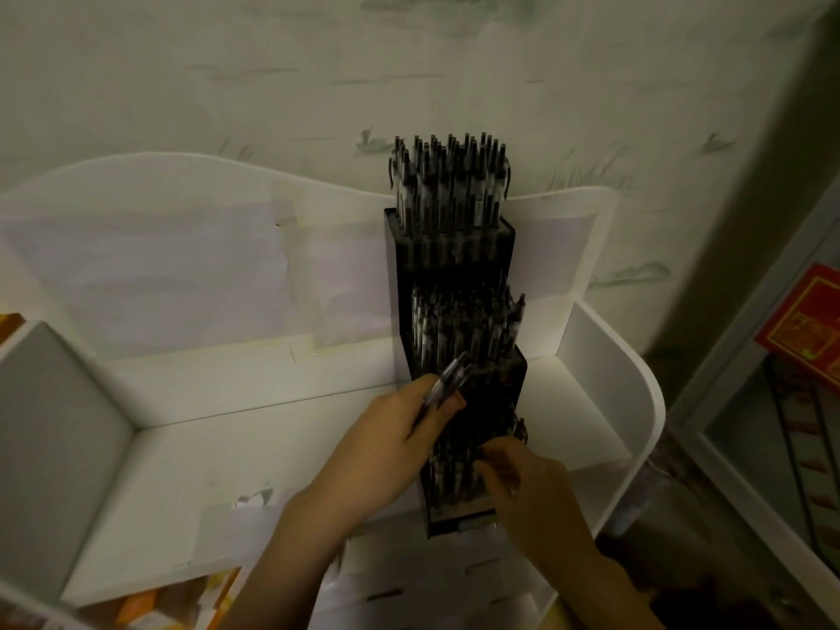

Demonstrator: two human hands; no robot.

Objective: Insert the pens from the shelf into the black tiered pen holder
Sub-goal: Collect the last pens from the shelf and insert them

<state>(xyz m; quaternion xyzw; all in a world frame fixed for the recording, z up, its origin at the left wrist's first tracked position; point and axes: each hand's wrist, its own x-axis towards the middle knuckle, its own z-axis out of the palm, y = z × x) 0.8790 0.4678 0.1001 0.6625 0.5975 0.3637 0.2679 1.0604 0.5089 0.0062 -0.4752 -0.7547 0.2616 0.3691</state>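
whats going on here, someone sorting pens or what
A person is filling a black tiered pen holder that stands on a white shelf. The left hand grips a small bundle of dark pens beside the holder's middle tier. The right hand works at the pens in the lowest tier. The top and middle tiers already look packed.

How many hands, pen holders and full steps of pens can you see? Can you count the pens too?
Hands: 2, the left hand and the right hand
Black tiered pen holder: 1
Tiers holding pens: 3
White shelf: 1
Total: 7
Pens: too many and too blurred to count; the left hand holds a small bunch of pens.
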